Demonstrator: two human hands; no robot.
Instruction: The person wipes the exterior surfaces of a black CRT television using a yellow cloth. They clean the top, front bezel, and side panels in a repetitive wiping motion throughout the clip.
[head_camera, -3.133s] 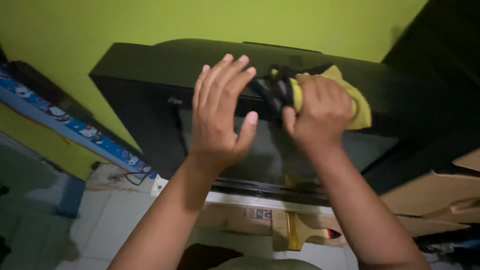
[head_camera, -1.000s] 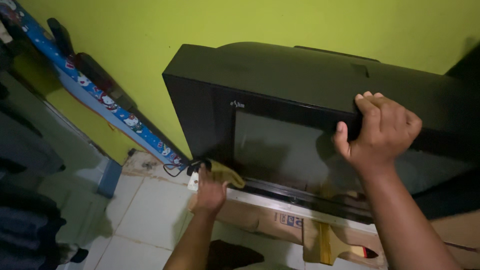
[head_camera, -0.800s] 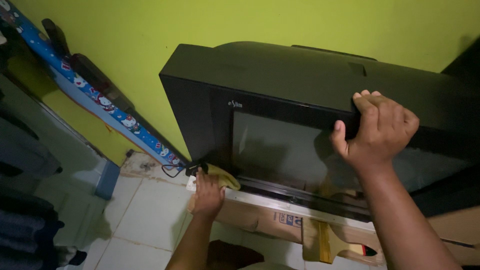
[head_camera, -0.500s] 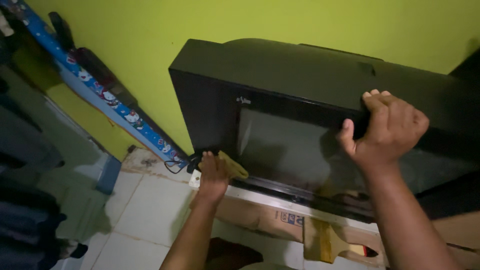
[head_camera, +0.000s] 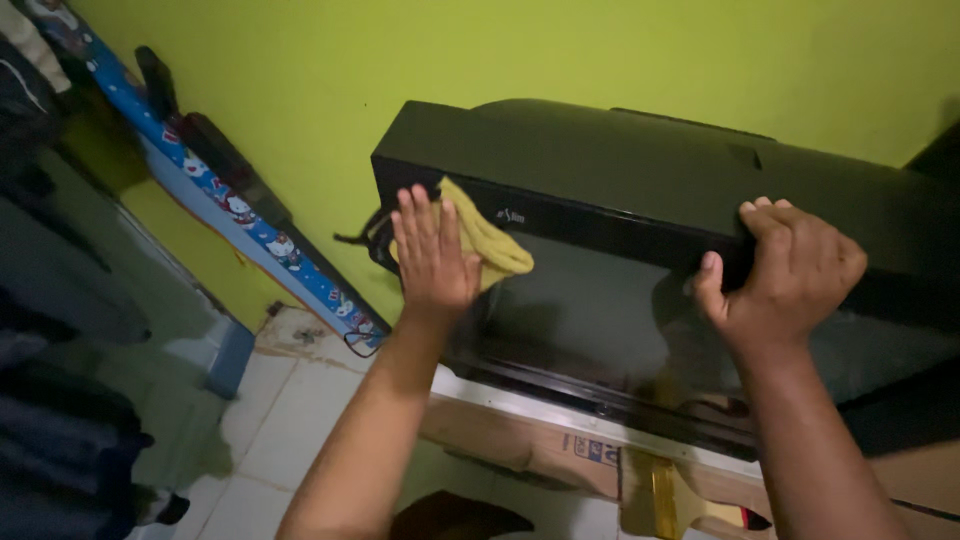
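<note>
Dim indoor light, brightest on the green wall (head_camera: 600, 50) at the far side; the near left falls into deep shadow. The black TV (head_camera: 640, 170) shows only a dull sheen, no hard glare. Slight softness and grain throughout, with edges darkening toward the corners.

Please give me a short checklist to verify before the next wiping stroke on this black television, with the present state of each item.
1. Yellow cloth under left hand: ok, pressed flat on the front's upper left corner.
2. Right hand steadies the television: ok, fingers over the top front edge.
3. Cable clear of cloth: not ok, loops right beside it.
4. Television base steady on its support: cannot tell.
5. Paintbrush below: ok, apart from both hands.
</note>
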